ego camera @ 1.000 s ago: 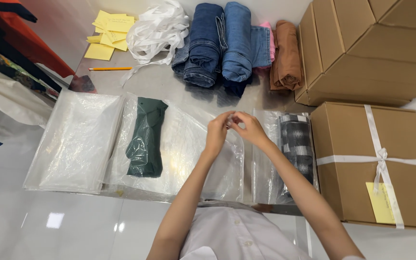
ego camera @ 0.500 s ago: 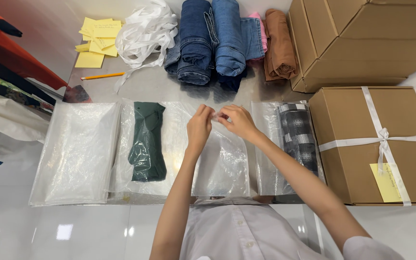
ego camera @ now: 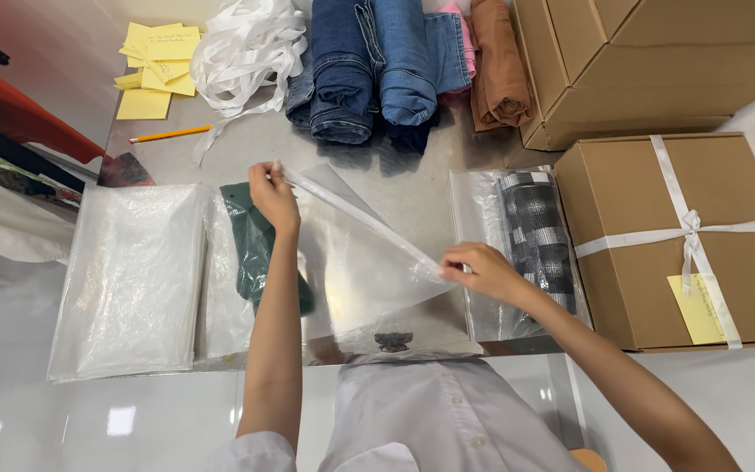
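My left hand [ego camera: 271,194] and my right hand [ego camera: 480,270] each pinch one end of the top edge of a clear plastic bag [ego camera: 360,262], holding it stretched and lifted off the metal table [ego camera: 412,188]. The left hand is up over a folded dark green garment [ego camera: 251,249] that lies inside another clear bag. The right hand is lower, beside a bagged black-and-white checked garment [ego camera: 535,236].
A stack of clear bags [ego camera: 128,275] lies at the left. At the back sit rolled jeans [ego camera: 369,65], a brown garment [ego camera: 495,61], white ribbon [ego camera: 242,44], yellow notes [ego camera: 150,65] and a pencil [ego camera: 170,134]. Cardboard boxes [ego camera: 683,236] stand at the right.
My hands were pinched together at the bag's edge; they have moved apart, the left up and left, the right down and right, pulling the bag's edge taut.
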